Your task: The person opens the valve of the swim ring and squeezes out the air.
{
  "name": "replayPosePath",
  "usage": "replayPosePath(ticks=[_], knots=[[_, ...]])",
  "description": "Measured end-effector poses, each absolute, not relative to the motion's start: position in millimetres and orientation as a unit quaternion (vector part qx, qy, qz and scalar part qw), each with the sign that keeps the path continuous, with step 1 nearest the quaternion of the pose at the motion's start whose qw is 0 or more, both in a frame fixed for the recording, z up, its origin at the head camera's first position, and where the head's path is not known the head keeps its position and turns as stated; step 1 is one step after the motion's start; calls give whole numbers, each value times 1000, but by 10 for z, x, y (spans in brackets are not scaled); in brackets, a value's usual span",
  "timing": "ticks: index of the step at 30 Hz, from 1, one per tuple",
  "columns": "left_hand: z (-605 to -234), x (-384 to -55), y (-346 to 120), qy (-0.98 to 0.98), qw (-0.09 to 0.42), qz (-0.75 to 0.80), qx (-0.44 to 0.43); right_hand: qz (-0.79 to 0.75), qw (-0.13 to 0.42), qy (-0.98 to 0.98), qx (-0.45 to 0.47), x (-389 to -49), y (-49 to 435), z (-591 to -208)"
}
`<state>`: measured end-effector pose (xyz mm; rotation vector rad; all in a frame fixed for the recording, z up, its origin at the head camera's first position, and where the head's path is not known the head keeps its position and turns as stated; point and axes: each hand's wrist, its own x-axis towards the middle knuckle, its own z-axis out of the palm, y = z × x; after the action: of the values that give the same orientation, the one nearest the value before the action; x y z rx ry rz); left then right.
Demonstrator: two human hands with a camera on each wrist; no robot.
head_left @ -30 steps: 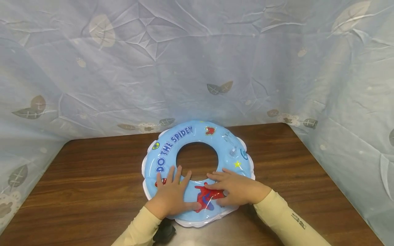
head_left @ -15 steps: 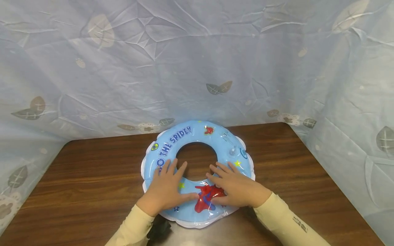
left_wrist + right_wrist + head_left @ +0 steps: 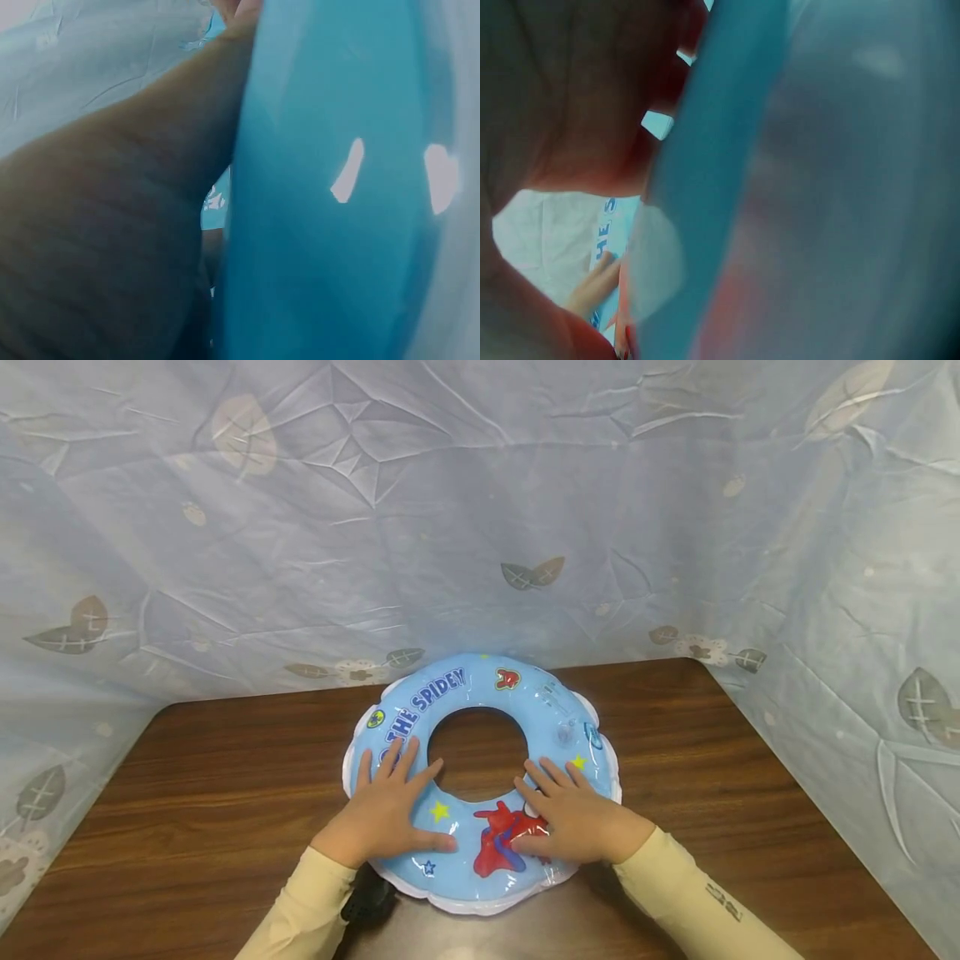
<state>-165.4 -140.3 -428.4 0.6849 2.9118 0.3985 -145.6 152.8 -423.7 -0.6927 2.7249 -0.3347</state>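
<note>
Pale-blue inflatable swim ring lying flat on the dark wood-grain counter, reaching the counter's twelve o'clock edge, with SPIDEY lettering at eleven o'clock, a clear valve at two and a red-and-blue figure near six. Left hand released, fingers straight and fanned over the ring's eight o'clock; right hand likewise released, resting at four, partly over the figure. Beyond, at twelve o'clock, a creased, leaf-print fabric backdrop.

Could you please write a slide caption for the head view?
Left hand and right hand rest, fingers spread, on a blue inflatable ring on a wood-grain table.
</note>
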Motion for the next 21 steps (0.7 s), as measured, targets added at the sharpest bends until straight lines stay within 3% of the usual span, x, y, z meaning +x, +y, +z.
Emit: replayPosePath(ticks=[21], knots=[[-4327,-1639,-1357,965,92,124,213,-148,202,934,-254,-1543,1644,-4205]])
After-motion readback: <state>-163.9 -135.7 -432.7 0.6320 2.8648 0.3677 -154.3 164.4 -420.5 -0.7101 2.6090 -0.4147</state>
